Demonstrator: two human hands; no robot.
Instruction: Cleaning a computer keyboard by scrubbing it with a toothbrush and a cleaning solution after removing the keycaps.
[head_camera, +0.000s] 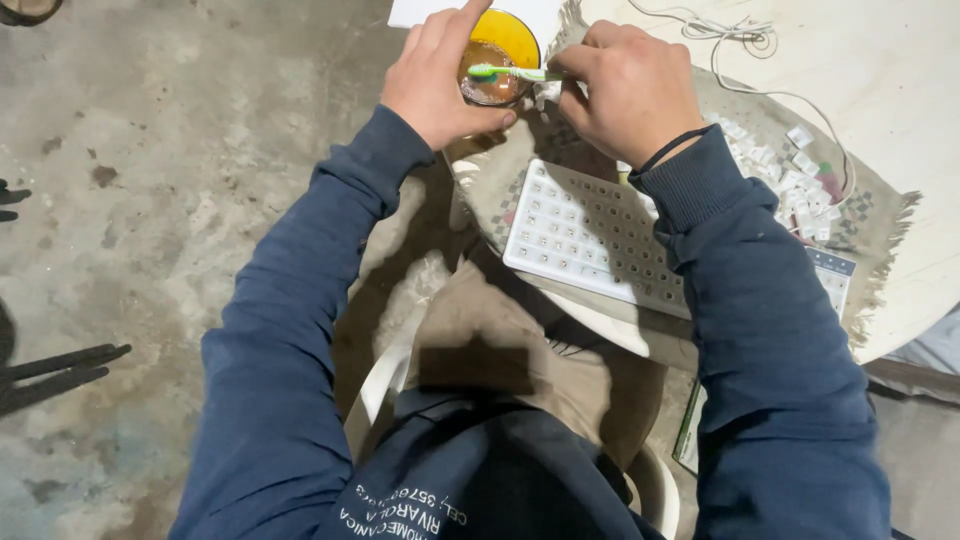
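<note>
Head view: left hand (437, 75) grips yellow cup (505, 45); right hand (630, 90) pinches green toothbrush (510, 72), apparently also a keycap, above keyboard (590, 235).

Yellow cup (517, 30) up top, amber-brown liquid (488, 85) inside, and a toothbrush (512, 72) in bright green and white lying across it. White keyboard base (590, 235) below, its empty sockets dotted in rows. Loose keycaps (790, 180) are white, one green, one reddish-pink. The cloth (860, 215) under them is beige with a faint checked print and fringed edge. Cream worktop (900, 70), white cable (740, 30). Sleeves (290, 330) are navy blue; a black band (672, 148) on the wrist. Grey, stained concrete floor (150, 150).
</note>
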